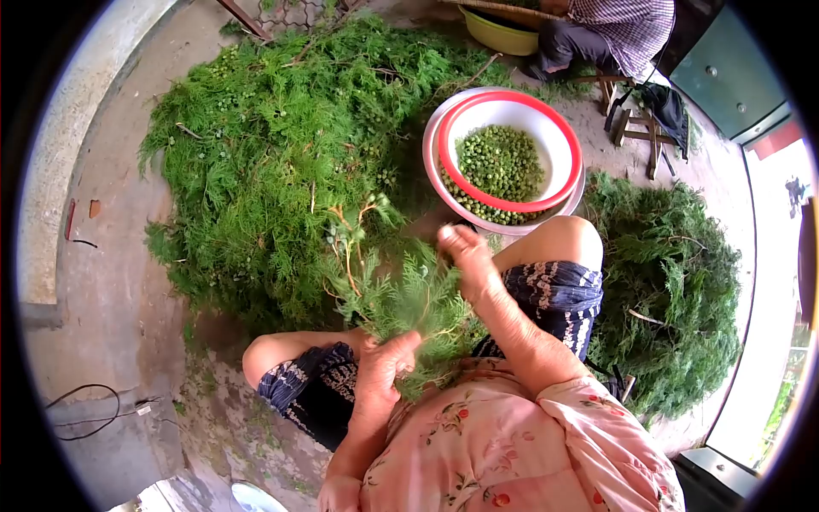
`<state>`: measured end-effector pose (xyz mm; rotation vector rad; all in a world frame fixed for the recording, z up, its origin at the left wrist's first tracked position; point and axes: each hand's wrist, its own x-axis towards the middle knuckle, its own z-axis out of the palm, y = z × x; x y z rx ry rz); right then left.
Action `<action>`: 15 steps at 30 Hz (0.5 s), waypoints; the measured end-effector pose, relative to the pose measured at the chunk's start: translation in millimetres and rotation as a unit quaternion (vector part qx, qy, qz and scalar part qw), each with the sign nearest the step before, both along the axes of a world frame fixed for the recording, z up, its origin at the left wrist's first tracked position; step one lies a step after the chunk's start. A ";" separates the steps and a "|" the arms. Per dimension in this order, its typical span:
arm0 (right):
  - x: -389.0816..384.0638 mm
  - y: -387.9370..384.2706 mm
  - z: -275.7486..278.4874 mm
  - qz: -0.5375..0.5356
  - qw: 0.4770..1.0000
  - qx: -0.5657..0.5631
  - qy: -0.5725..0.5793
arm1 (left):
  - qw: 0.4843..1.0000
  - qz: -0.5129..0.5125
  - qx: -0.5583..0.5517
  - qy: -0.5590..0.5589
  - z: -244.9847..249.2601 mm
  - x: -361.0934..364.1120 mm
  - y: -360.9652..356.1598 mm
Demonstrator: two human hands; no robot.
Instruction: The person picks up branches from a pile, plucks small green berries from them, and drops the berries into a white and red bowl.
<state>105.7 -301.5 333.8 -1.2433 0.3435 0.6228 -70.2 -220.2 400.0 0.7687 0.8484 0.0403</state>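
Pink floral shirt [512, 435] fills the bottom of the view, with dark patterned trousers [554, 294] rolled up over the wearer's bent knees. Left hand [388, 367] is down near the lap, thumb and fingers clamped on a leafy arborvitae-type sprig [418, 294], which sticks up between the two hands, bare reddish twigs at its far end. Right hand [467, 256] is just beside the sprig, fingers bunched in close to the thumb; can't tell if anything's pinched in there.

Right past that hand sits a white bowl with a red rim [573, 141], tilted inside a wider pale basin [433, 145], and it's got a good load of small green cones [499, 162] in it. Big heap of cut evergreen branches [273, 154] ahead and to the left, plus a second, darker heap [670, 264] off to the right.

Up top, another person in a checked shirt [627, 30] sits by a yellow-green tub [495, 34], wooden stool [636, 128] nearby. Black cable [118, 410] on the floor, far left.
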 end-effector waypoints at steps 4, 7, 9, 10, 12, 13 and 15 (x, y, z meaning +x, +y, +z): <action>32.1 -29.3 -7.3 0.000 0.959 0.280 0.051 | 1.000 0.002 -0.018 -0.008 -1.5 -9.9 9.9; 31.1 -33.2 14.8 0.022 0.951 0.306 0.041 | 0.999 0.028 -0.030 -0.025 -6.6 -8.6 15.0; 30.0 -35.4 35.0 0.097 0.950 0.297 -0.024 | 0.999 0.029 -0.013 -0.014 -4.5 -6.4 17.9; 27.2 -35.7 49.1 0.126 0.949 0.287 -0.043 | 0.999 0.035 -0.019 -0.017 -5.3 -7.1 18.6; 20.4 -35.5 69.1 0.234 0.952 0.177 -0.089 | 0.998 0.046 -0.031 -0.025 -10.6 -7.6 20.1; 17.5 -33.3 76.8 0.297 0.947 0.066 -0.107 | 0.998 0.046 -0.029 -0.020 -13.7 -8.4 20.8; 9.5 -25.0 83.2 0.363 0.905 -0.046 -0.217 | 1.000 0.019 0.016 -0.003 -12.8 -5.5 19.2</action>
